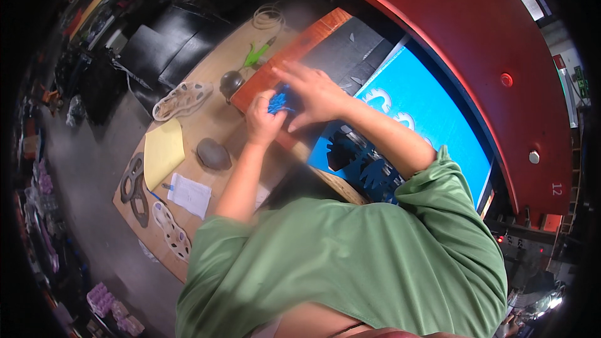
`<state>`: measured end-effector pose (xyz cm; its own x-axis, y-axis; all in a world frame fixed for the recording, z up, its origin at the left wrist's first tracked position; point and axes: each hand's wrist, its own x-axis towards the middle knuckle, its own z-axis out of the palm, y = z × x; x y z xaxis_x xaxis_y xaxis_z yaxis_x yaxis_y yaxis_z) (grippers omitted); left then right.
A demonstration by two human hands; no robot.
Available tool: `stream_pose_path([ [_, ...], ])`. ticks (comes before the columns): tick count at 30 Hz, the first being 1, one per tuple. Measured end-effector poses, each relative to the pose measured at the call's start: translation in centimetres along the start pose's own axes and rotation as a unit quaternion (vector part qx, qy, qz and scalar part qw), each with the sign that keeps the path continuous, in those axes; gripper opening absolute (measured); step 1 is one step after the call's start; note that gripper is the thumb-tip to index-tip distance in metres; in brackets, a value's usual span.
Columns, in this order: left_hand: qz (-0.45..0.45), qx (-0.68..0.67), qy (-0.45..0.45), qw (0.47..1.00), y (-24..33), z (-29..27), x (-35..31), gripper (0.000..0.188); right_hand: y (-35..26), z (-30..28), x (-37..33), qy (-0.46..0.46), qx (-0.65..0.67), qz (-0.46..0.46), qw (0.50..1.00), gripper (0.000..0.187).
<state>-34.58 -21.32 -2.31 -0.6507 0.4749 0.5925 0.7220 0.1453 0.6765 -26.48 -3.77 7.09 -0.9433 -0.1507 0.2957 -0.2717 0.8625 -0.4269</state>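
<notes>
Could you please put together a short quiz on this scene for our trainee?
1. Which hand grips the blue bunch, and how is the other hand held?
2. True or false: the yellow sheet lies on the wooden table, to the left of the blue sheet.
3. What colour is the big panel to the right of the blue sheet?
A. Green
B. Red
C. White

Key:
1. The left hand grips it; the right hand is spread open close beside it.
2. True.
3. B.
</notes>
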Motion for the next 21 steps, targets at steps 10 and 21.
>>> stream_pose_path([
  [10, 0.015, -0.044, -0.021, 0.999, -0.6, 0.1, 1.5, 0.051, 3.3, 3.2, -0.6, 0.070, 0.068, 0.099, 0.990, 0.060],
  [21, -0.099, -0.115, 0.024, 0.988, 0.3, 1.8, 1.2, 0.056, 3.5, 5.1, -0.6, 0.103, 0.147, 0.108, 0.978, 0.072],
])
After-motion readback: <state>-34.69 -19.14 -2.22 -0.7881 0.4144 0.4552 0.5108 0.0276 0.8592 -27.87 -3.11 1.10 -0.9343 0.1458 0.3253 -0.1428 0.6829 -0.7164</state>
